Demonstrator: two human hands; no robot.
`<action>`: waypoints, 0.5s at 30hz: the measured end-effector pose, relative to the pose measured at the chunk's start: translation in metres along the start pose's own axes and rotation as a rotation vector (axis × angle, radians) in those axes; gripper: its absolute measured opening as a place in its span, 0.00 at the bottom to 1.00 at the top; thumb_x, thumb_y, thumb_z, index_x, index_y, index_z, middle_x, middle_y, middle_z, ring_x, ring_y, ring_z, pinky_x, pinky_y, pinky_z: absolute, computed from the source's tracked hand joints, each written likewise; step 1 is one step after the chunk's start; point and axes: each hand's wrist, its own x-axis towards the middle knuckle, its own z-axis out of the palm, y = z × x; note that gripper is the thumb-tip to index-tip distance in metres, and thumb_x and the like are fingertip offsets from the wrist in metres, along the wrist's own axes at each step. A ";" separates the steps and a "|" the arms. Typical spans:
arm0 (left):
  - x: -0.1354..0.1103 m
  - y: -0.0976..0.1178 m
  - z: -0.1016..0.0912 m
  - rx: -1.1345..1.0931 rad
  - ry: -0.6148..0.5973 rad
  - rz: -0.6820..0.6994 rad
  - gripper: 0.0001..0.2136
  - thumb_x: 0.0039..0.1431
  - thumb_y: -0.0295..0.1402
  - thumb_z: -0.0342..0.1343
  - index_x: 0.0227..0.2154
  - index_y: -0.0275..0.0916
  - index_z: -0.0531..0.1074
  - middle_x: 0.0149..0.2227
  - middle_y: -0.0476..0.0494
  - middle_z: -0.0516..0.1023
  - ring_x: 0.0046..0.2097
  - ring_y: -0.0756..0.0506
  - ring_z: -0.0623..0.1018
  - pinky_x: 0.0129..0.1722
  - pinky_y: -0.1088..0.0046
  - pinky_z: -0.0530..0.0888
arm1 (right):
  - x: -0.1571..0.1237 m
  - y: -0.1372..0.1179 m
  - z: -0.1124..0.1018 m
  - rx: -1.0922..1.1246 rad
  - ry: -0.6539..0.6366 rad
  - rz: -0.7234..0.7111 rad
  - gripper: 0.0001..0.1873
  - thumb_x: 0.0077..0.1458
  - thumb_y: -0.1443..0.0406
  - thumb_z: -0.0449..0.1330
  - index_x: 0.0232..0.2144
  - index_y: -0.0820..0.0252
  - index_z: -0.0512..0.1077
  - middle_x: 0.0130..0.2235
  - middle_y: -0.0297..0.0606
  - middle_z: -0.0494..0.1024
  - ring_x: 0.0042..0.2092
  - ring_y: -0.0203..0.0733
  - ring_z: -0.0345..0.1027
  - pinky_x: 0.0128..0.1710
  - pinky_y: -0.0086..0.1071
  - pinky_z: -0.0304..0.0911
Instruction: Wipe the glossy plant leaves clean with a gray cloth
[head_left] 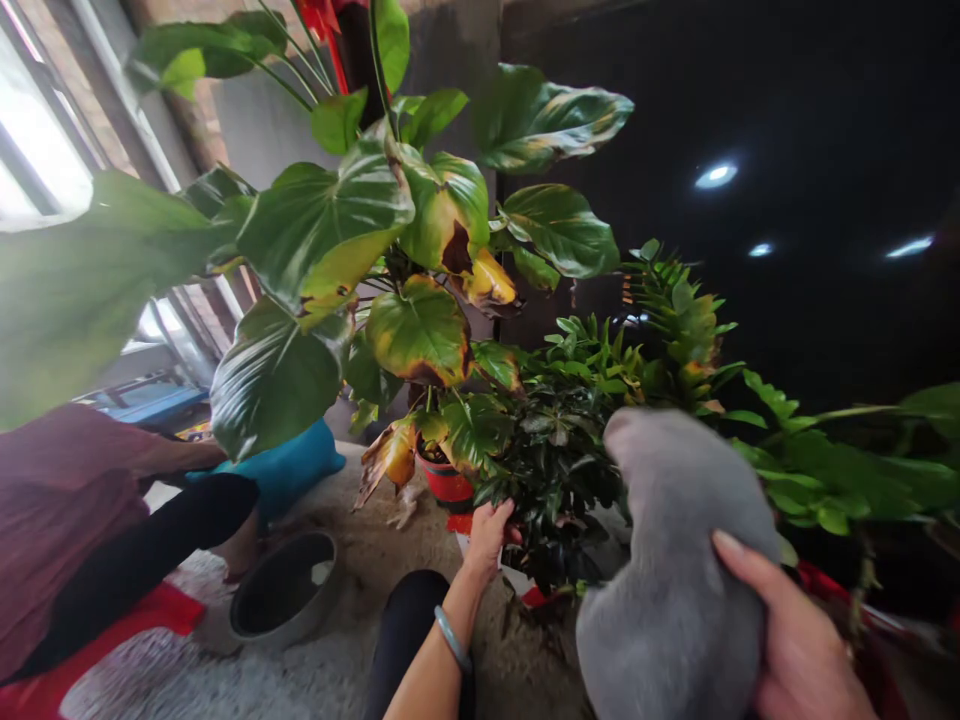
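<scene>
No writing we can read anywhere in view, no label, brand, number or sign legible to us, grey cloth (675, 570) in our right hand (802, 645) showing no print, red pot (448, 484) plain where its side shows

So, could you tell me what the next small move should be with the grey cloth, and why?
Probably bring the grey cloth over to the dark-leaved plant: the right hand grips the cloth just beside it, and the left hand touches its lower leaves, seemingly steadying them.
</scene>
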 end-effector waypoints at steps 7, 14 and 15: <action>-0.004 0.001 0.002 -0.001 -0.020 -0.008 0.17 0.34 0.46 0.64 0.17 0.40 0.65 0.14 0.55 0.65 0.19 0.50 0.67 0.22 0.73 0.63 | 0.009 0.038 0.046 -0.081 -0.262 0.172 0.14 0.28 0.60 0.70 0.22 0.57 0.73 0.19 0.38 0.79 0.33 0.58 0.77 0.35 0.45 0.71; 0.002 -0.002 0.001 -0.003 0.054 0.022 0.16 0.40 0.41 0.62 0.12 0.41 0.62 0.12 0.55 0.61 0.19 0.51 0.63 0.22 0.73 0.62 | -0.029 0.064 0.009 -0.208 -0.336 0.177 0.21 0.29 0.58 0.71 0.30 0.60 0.76 0.27 0.38 0.82 0.33 0.53 0.76 0.35 0.41 0.69; 0.001 -0.001 0.002 0.006 0.064 0.026 0.16 0.42 0.41 0.62 0.11 0.42 0.62 0.12 0.54 0.61 0.20 0.50 0.63 0.22 0.73 0.62 | -0.031 0.051 0.014 -0.164 -0.360 0.157 0.23 0.29 0.58 0.71 0.32 0.59 0.76 0.26 0.38 0.82 0.31 0.53 0.76 0.34 0.41 0.69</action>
